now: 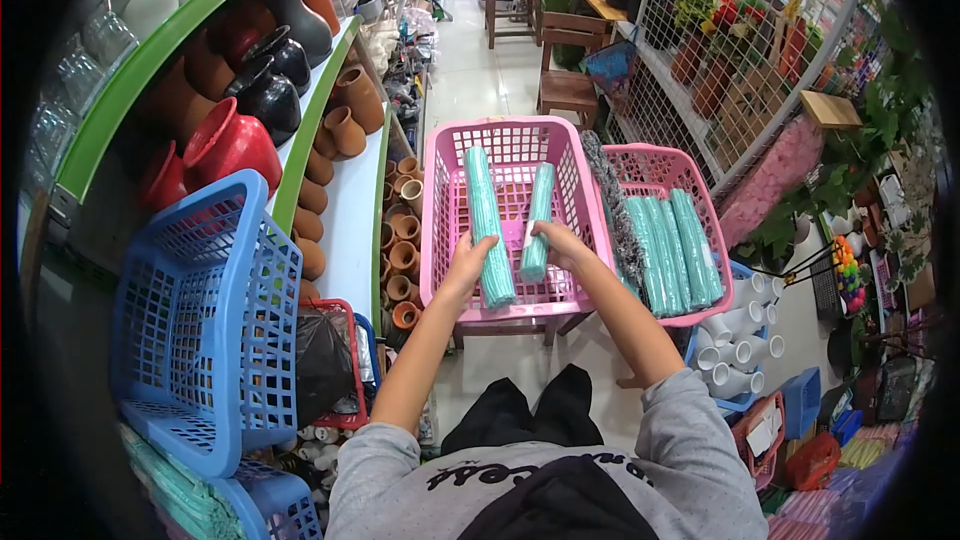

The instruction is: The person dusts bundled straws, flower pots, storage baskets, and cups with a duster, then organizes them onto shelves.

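Closed around the lower part of a long teal bundle is my left hand. The bundle looks like many thin stems packed together. My right hand grips a second, shorter-looking teal bundle, with a pale patch near the thumb. Both bundles are held over a pink plastic basket with a lattice floor. Beside it on the right, another pink basket holds several similar teal bundles lying side by side. A fuzzy dark grey strand bundle lies between the two baskets.
Shelves with clay pots and red vases line the left. A blue basket tilts near my left arm. White vases stand at the right. A wooden chair and wire rack stand ahead.
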Demonstrator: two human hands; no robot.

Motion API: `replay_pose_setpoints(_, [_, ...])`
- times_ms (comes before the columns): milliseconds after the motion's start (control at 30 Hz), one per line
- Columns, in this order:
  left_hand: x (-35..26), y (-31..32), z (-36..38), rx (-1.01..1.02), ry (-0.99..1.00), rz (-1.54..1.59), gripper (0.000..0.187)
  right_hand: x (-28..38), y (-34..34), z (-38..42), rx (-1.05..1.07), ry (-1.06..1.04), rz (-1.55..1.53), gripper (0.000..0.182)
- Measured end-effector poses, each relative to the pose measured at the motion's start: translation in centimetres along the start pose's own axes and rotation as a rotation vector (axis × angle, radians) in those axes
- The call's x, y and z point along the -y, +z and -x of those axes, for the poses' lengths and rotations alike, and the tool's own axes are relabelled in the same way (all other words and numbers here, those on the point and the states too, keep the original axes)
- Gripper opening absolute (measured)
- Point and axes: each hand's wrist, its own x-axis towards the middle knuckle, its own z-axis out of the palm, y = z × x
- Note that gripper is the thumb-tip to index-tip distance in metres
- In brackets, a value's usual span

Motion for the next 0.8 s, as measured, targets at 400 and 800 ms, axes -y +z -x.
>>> replay_pose_setpoints(400, [-1.9, 3.5, 4.9, 0.041, 0.111, 0.256, 0.028, 0.9, 2.2, 8.5, 0.045, -0.386, -0.076, 0.030])
replay_pose_setpoints(800, [-0.1, 10.1, 16.5, -0.160, 0.310, 0.288, 0.034, -1.3, -1.3, 19.5, 0.276, -0.549, -0.006, 0.039])
